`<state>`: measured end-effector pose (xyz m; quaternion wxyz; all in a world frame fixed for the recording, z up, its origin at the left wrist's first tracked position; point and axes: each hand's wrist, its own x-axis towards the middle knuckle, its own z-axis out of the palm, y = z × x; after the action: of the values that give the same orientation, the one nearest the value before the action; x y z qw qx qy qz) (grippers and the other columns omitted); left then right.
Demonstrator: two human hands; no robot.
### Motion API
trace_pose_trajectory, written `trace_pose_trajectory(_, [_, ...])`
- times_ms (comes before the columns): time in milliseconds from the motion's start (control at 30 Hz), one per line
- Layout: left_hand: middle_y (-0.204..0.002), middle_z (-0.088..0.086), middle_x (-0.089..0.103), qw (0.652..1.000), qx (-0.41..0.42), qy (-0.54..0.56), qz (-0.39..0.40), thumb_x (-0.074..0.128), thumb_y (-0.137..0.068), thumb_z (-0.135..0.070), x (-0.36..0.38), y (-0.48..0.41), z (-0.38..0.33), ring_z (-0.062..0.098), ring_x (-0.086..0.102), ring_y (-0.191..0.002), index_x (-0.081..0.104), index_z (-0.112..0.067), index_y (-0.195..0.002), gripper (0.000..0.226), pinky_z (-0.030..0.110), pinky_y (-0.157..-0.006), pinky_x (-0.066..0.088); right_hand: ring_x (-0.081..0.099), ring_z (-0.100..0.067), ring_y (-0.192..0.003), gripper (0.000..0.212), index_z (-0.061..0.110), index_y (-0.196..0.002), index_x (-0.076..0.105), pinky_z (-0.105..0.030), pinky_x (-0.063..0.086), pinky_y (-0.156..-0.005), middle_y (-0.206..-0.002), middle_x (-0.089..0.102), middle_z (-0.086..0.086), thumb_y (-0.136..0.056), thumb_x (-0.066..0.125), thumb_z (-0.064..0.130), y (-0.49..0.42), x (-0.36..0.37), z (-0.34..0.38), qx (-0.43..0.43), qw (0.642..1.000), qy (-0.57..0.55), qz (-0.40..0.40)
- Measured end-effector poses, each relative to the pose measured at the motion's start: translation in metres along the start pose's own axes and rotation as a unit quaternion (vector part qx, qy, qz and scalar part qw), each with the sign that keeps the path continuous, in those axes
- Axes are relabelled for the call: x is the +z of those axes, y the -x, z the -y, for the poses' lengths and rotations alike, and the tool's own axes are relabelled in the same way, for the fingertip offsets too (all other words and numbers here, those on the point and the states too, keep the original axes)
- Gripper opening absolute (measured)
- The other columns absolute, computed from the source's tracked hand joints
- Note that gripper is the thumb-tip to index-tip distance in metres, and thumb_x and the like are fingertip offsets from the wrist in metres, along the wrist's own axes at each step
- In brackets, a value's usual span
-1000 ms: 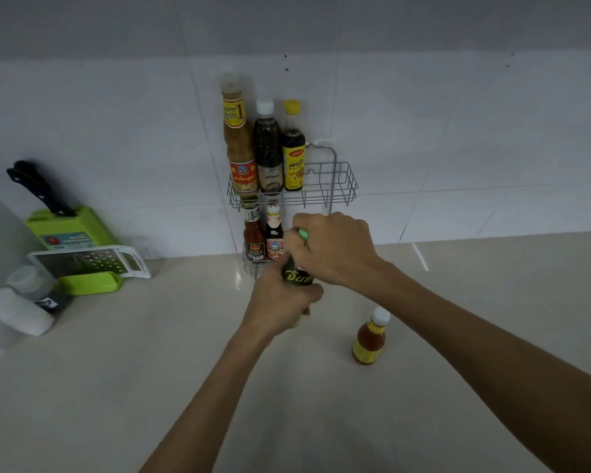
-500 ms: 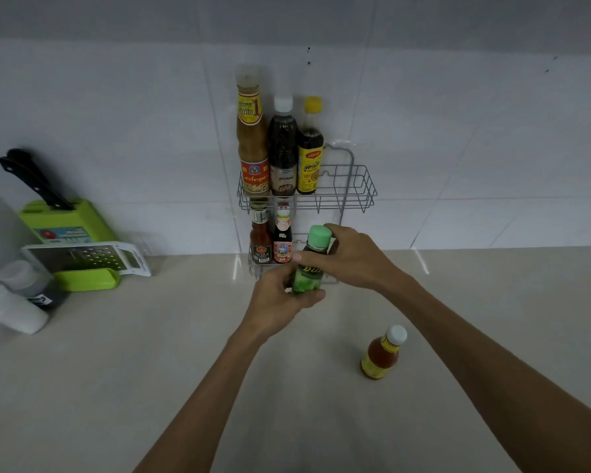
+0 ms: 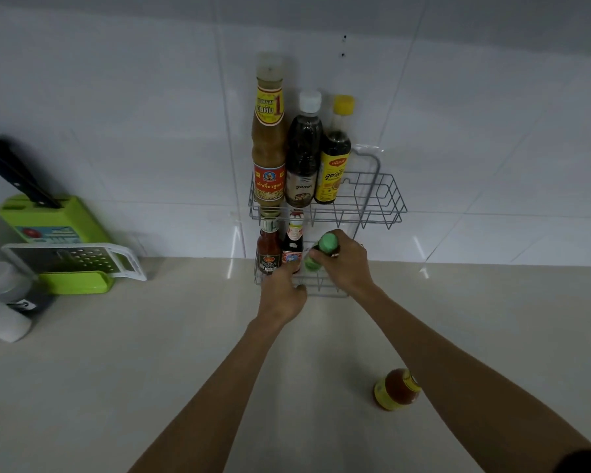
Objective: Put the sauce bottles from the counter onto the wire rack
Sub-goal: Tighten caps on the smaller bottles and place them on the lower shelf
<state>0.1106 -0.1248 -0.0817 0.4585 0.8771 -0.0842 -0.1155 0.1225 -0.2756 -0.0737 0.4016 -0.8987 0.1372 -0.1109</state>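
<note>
A two-tier wire rack (image 3: 386, 203) hangs on the tiled wall above the counter. Its upper shelf carries three tall bottles: a tan sauce (image 3: 269, 145), a dark one with a white cap (image 3: 303, 151) and a dark one with a yellow cap (image 3: 335, 155). Two small bottles (image 3: 280, 250) stand at the left of the lower shelf. My right hand (image 3: 347, 264) grips a green-capped bottle (image 3: 323, 249) inside the lower shelf, beside those two. My left hand (image 3: 282, 291) touches the bottle's lower part at the shelf's front wire. An orange sauce bottle (image 3: 394, 389) stands on the counter, partly behind my right forearm.
A green knife block (image 3: 53, 220) with a black-handled knife stands at the left, a white grater (image 3: 75, 259) leaning on it. White and grey containers (image 3: 4, 302) lie at the far left edge. The beige counter (image 3: 133, 370) stretches in front.
Both hands carried the green-capped bottle forward from above the counter into the rack's lower shelf. The view has moved closer to the rack.
</note>
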Motion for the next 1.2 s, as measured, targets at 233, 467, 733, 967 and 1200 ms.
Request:
trace_pose_trajectory(233, [-0.126, 0.01, 0.065, 0.999, -0.011, -0.044, 0.009, 0.054, -0.08, -0.001, 0.006, -0.033, 0.013, 0.033, 0.06, -0.116, 0.058, -0.015, -0.131, 0.054, 0.029, -0.094, 0.049, 0.062, -0.034, -0.093, 0.044, 0.014, -0.113, 0.056, -0.033, 0.047, -0.067, -0.103, 0.065, -0.016, -0.08, 0.073, 0.038, -0.038, 0.046, -0.029, 0.063, 0.994, 0.077, 0.033])
trace_pose_trajectory(467, [-0.129, 0.007, 0.064, 0.999, -0.021, -0.035, 0.012, 0.053, -0.083, -0.003, 0.007, -0.043, 0.022, 0.029, 0.059, -0.118, 0.058, -0.018, -0.134, 0.053, 0.026, -0.095, 0.045, 0.061, -0.032, -0.099, 0.051, 0.013, -0.115, 0.055, -0.03, 0.045, -0.072, -0.106, 0.066, -0.015, -0.075, 0.079, 0.032, -0.052, 0.053, -0.034, 0.069, 0.994, 0.085, 0.029])
trace_pose_trajectory(733, [-0.132, 0.007, 0.062, 1.0, 0.0, -0.02, -0.013, 0.056, -0.087, -0.004, 0.005, -0.017, 0.016, 0.027, 0.06, -0.116, 0.056, -0.015, -0.135, 0.049, 0.017, -0.091, 0.039, 0.061, -0.031, -0.107, 0.069, 0.006, -0.123, 0.042, -0.034, 0.052, -0.075, -0.117, 0.061, -0.016, -0.07, 0.084, 0.024, -0.046, 0.043, -0.029, 0.147, 0.978, 0.101, 0.109])
trace_pose_trajectory(967, [-0.145, 0.001, 0.052, 0.999, -0.022, 0.006, 0.038, 0.057, -0.091, -0.009, 0.021, 0.038, 0.011, 0.015, 0.048, -0.133, 0.05, -0.014, -0.141, 0.051, 0.001, -0.094, 0.022, 0.053, -0.014, -0.109, 0.044, 0.019, -0.114, 0.063, -0.022, 0.037, -0.082, -0.119, 0.06, -0.001, -0.077, 0.079, 0.036, 0.036, -0.046, -0.033, 0.047, 0.977, 0.115, 0.173])
trace_pose_trajectory(1200, [-0.144, 0.0, 0.054, 0.985, -0.003, 0.008, 0.171, 0.06, -0.087, -0.009, 0.066, 0.099, -0.005, 0.011, 0.049, -0.133, 0.051, -0.015, -0.141, 0.055, 0.014, -0.106, 0.033, 0.056, -0.014, -0.095, 0.045, 0.036, -0.111, 0.059, -0.034, 0.05, -0.083, -0.104, 0.057, 0.007, -0.08, 0.055, 0.069, 0.159, -0.132, -0.052, 0.015, 0.943, 0.242, 0.229])
